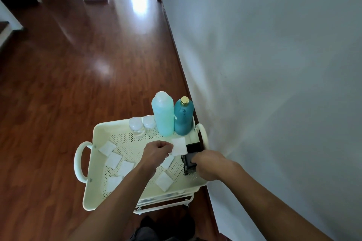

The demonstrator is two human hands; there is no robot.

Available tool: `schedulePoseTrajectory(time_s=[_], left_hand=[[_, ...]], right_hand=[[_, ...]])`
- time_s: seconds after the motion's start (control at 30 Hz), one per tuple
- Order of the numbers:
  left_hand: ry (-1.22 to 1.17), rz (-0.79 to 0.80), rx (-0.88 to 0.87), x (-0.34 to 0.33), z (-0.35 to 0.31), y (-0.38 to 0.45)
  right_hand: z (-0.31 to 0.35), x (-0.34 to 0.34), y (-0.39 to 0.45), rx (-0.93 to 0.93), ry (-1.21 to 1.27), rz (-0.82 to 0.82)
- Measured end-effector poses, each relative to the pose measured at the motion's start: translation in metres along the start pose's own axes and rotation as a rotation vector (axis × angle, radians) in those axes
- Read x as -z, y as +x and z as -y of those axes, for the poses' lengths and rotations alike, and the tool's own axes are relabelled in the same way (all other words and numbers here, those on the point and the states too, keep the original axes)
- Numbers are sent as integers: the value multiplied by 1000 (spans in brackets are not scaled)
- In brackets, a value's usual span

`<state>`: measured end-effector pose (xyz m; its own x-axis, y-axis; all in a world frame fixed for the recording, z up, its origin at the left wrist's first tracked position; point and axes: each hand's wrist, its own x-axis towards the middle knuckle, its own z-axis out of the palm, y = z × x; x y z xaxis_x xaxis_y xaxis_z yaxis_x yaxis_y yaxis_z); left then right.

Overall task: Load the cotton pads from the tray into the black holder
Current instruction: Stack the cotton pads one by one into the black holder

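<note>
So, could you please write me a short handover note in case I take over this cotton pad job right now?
Left hand: pinching one square cotton pad, held just beside the black holder.
Right hand: gripping the holder, steadying it at the right side of the cream tray.
Done: whether any pads are already inside the holder cannot be seen from here.
Left: insert the held pad, then collect the loose pads lying on the tray floor, about six, mostly at left and centre.
Note: two blue bottles and two small clear jars stand along the far edge; they are not part of the job.
</note>
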<state>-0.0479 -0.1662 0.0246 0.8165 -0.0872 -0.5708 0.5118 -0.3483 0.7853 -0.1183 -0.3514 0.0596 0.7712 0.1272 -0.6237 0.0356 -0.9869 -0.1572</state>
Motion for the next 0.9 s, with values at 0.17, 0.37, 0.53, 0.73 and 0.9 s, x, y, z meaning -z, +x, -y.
schedulePoseTrajectory(time_s=[0.17,0.37,0.53,0.73,0.9], left_hand=[[27,13,12,-5,-3,0],[122,46,-3,-20,-7,-4],[250,31,-40,-36,-10,-12],[327,35,-91,-50,-13,-20],[362,48,-130,-52,-12,-20]], right_hand=[[-18,4,-12,53,238,-293],[-40,4,-20,-25,480,-493],[-45,-1,-21,-66,553,-510],[-41,-5,-16,-84,616,-500],[-40,-10,-12,-90,607,-492]])
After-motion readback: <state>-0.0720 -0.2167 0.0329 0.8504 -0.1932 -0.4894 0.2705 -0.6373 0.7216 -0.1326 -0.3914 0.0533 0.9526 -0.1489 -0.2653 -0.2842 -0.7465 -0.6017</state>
